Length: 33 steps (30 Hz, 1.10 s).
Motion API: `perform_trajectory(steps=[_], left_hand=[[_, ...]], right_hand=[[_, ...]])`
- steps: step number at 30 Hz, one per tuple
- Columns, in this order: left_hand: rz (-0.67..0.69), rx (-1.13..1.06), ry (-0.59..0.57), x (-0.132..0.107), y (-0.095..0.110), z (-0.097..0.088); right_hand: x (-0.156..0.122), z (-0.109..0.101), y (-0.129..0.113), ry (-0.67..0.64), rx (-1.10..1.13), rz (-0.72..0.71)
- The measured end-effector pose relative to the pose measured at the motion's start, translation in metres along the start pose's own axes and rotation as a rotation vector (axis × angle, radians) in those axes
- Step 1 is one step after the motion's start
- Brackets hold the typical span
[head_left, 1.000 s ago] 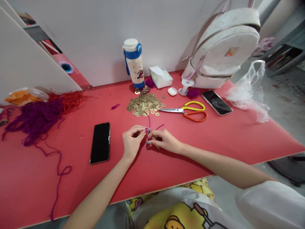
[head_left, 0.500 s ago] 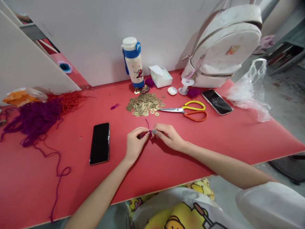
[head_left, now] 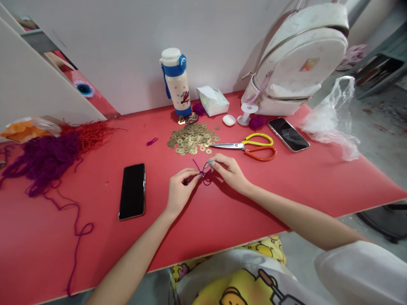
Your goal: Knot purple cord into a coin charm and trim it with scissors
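Observation:
Between my two hands is a piece of purple yarn (head_left: 207,182) with small loops and a short loose end pointing up. My left hand (head_left: 182,189) pinches it at the knotted part between thumb and forefinger. On the other side, my right hand (head_left: 229,174) holds a loop of the same yarn in its fingertips, slightly apart from the left. Just beyond the hands lies a heap of brass-coloured coins (head_left: 192,138), some with holes. Scissors (head_left: 243,146) with one yellow and one orange handle rest beside the heap.
A black phone (head_left: 132,191) lies left of my hands, another phone (head_left: 288,134) at right. Purple yarn (head_left: 51,156) and red strands (head_left: 92,137) pile up at far left. Behind stand a bottle (head_left: 177,84), tissue pack (head_left: 213,101), spool (head_left: 247,115), backpack (head_left: 295,67) and plastic bag (head_left: 332,123).
My right hand has moved slightly up and away from my left, drawing out a yarn loop that now shows between them. My left hand keeps its pinch in place.

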<state>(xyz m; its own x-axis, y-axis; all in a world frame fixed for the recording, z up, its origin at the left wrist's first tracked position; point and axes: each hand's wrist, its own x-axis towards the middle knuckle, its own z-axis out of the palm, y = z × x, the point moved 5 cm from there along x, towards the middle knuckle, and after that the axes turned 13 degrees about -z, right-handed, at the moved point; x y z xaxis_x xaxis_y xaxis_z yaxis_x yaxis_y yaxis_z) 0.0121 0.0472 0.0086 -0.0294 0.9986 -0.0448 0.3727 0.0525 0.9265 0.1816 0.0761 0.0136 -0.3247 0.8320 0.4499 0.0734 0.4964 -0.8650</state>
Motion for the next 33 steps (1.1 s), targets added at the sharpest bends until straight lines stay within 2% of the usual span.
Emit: perform_trajectory(steps=[3,5,8,15,25,33], left_hand=[[-0.019,-0.008,0.002,0.0,-0.001,0.0],[-0.026,-0.022,0.001,0.001,-0.002,0.0],[-0.016,-0.042,0.004,0.001,-0.002,-0.001],[0.025,-0.048,0.026,-0.002,0.003,-0.003],[0.069,-0.052,0.039,-0.004,0.007,-0.004],[0.09,-0.052,-0.02,-0.003,0.008,-0.002]], right_hand=[[-0.001,0.002,-0.005,-0.065,0.095,-0.025],[-0.002,0.003,-0.011,-0.138,0.133,-0.094],[-0.004,0.003,-0.017,-0.2,0.084,-0.188],[0.0,0.001,0.0,-0.112,-0.198,-0.133],[0.002,0.002,0.002,-0.079,-0.067,-0.16],[0.002,0.003,0.002,-0.115,-0.015,-0.121]])
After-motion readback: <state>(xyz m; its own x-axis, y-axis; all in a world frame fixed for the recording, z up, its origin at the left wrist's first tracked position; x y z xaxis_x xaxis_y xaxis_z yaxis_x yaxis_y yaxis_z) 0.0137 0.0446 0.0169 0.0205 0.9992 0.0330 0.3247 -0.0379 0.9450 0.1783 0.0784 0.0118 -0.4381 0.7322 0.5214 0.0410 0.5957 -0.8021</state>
